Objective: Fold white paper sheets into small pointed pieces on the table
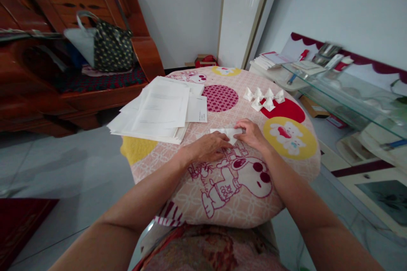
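Note:
A small folded piece of white paper (231, 134) lies on the patterned tablecloth (203, 197), between my two hands. My left hand (210, 145) rests over its left part, fingers bent down onto the paper and the cloth. At the paper's right end, my right hand (249, 134) pinches the edge between thumb and fingers. Beyond my right hand stand several small folded paper pieces (269, 103) with pointed tops, grouped near the red patch of the cloth. To the left of my hands lies a spread stack of white paper sheets (159, 108).
A glass shelf (343, 93) with cups and papers stands right of the table. At the back left, a wooden bench (148, 57) holds a dark patterned bag (112, 46). A tall white cabinet-like unit (240, 17) stands behind the table.

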`<state>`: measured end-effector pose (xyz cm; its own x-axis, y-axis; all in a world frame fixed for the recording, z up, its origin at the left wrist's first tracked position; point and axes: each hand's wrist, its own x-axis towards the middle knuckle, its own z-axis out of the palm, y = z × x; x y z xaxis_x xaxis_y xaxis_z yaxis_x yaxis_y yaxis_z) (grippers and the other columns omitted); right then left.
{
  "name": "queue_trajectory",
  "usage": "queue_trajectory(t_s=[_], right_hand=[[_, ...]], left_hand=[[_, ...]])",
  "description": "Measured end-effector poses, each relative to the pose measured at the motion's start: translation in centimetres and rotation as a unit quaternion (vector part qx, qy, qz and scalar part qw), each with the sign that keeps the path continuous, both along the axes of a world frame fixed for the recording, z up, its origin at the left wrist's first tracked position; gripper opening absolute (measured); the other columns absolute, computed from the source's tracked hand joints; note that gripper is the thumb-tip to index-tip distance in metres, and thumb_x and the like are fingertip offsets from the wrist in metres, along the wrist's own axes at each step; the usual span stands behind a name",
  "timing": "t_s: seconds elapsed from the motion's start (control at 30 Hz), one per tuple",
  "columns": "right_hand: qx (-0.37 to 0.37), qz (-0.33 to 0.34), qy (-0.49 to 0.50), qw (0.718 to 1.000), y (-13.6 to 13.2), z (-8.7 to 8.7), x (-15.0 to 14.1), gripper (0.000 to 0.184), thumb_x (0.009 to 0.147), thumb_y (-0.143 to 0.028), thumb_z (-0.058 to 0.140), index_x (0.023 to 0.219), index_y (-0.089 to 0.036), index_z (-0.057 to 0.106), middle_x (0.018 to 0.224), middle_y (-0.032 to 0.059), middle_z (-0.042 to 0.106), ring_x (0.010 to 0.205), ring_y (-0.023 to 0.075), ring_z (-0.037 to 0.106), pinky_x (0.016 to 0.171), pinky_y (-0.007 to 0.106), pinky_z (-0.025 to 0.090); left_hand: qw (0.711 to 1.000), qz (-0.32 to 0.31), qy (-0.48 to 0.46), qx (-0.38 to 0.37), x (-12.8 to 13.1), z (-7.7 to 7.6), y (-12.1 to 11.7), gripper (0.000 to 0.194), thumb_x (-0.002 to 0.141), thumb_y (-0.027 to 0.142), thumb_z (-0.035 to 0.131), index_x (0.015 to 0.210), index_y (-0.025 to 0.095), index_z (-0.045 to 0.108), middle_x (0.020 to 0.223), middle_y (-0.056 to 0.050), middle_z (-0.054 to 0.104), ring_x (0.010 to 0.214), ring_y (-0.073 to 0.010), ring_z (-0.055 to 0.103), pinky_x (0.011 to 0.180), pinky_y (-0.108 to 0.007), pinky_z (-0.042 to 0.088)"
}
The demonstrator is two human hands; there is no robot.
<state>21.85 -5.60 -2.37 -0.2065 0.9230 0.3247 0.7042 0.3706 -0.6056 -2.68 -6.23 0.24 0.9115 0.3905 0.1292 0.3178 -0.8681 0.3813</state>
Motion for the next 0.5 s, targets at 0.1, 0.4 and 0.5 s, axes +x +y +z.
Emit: queue_trajectory(t_s=[0.1,0.4,0.5], right_hand=[[-0.004,0.001,-0.016,1.000,-0.08,-0.01,-0.11,0.031,0.067,-0.007,0.082,0.096,-0.017,0.077,0.113,0.0117,0.070,0.108,0.0255,0.065,0.098,0.043,0.050],[-0.003,0.004,-0.024,1.000,0.00,0.55,-0.45,0.022,0.070,-0.005,0.078,0.088,-0.017,0.075,0.099,0.0080,0.071,0.100,0.0242,0.065,0.095,0.041,0.050],[0.013,0.009,-0.027,1.000,0.02,0.42,-0.53,0.019,0.072,-0.006,0.077,0.086,-0.018,0.074,0.097,0.0076,0.072,0.097,0.0237,0.065,0.092,0.039,0.051]], left_hand=[[1.000,-0.014,0.008,0.005,-0.08,-0.01,0.10,0.024,0.090,0.022,0.066,0.112,0.023,0.075,0.121,-0.009,0.072,0.114,-0.0226,0.066,0.100,-0.038,0.052],[0.999,-0.004,0.041,0.009,-0.11,0.35,-0.12,0.027,0.093,0.021,0.065,0.117,0.023,0.076,0.136,-0.014,0.067,0.125,-0.0290,0.064,0.104,-0.045,0.053],[0.999,0.022,0.048,0.007,0.15,0.49,-0.37,0.028,0.094,0.022,0.065,0.119,0.024,0.076,0.137,-0.013,0.067,0.124,-0.0287,0.065,0.102,-0.044,0.054]])
